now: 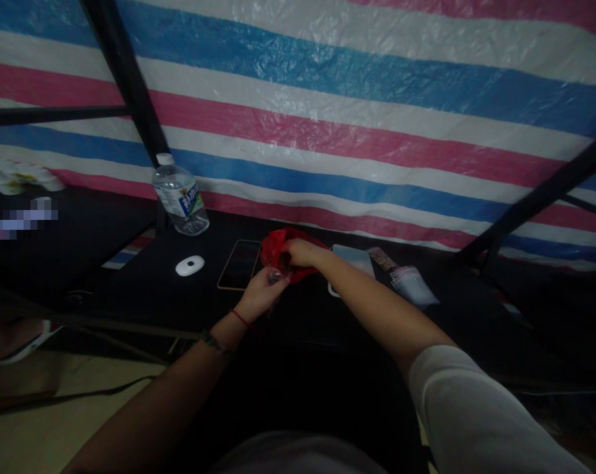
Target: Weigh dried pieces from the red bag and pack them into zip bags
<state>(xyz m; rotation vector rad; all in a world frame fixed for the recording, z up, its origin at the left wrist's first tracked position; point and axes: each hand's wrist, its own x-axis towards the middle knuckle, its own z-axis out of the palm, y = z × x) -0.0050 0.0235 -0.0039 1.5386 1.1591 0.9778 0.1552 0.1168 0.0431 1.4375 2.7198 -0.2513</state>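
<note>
A red plastic bag [274, 241] lies crumpled on the black table. My right hand [301, 253] reaches over it, fingers bent down into its opening; whatever they grip is hidden. Just in front of the bag, my left hand [261, 294] is closed on a small clear plastic packet [276, 277], its contents too blurred to name. To the left of both hands lies a dark-screened phone [239, 264]. Partly behind my right forearm is a pale, flat, tablet-like object [353, 258].
A clear plastic bottle [182, 197] stands at the back left, near a white oval device [189, 265]. On the right lie a clear plastic pouch [412, 285] and a small patterned packet [381, 259]. Dark metal poles [130, 85] rise before a striped plastic sheet [327, 138].
</note>
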